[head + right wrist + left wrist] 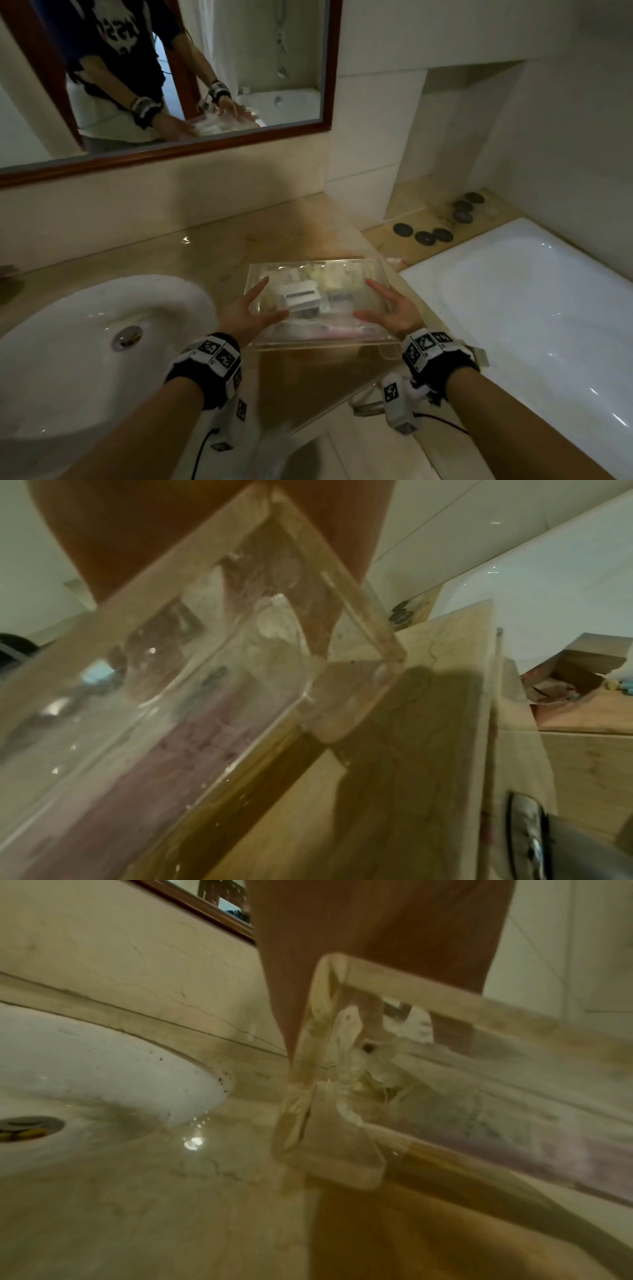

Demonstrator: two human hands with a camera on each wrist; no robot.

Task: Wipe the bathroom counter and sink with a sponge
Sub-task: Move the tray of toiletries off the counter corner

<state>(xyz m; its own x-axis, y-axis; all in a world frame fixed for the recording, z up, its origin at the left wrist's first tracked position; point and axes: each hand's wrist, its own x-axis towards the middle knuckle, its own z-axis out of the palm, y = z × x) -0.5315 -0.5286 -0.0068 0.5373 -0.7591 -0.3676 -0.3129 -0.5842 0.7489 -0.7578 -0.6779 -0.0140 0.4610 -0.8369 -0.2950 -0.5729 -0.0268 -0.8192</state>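
Surface and sink, clear tray between both hands

Surface [219, 246] of beige marble carries the white sink [68, 329] at left. Just right of it, a clear tray [359, 270] of toiletries is held by its ends: left hand [245, 313] and right hand [395, 310], fingers straight. A bathtub [534, 301] lies right

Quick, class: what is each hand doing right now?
Left hand: open, straight fingers pressing the left side of the clear acrylic box.
Right hand: open, straight fingers pressing its right side.
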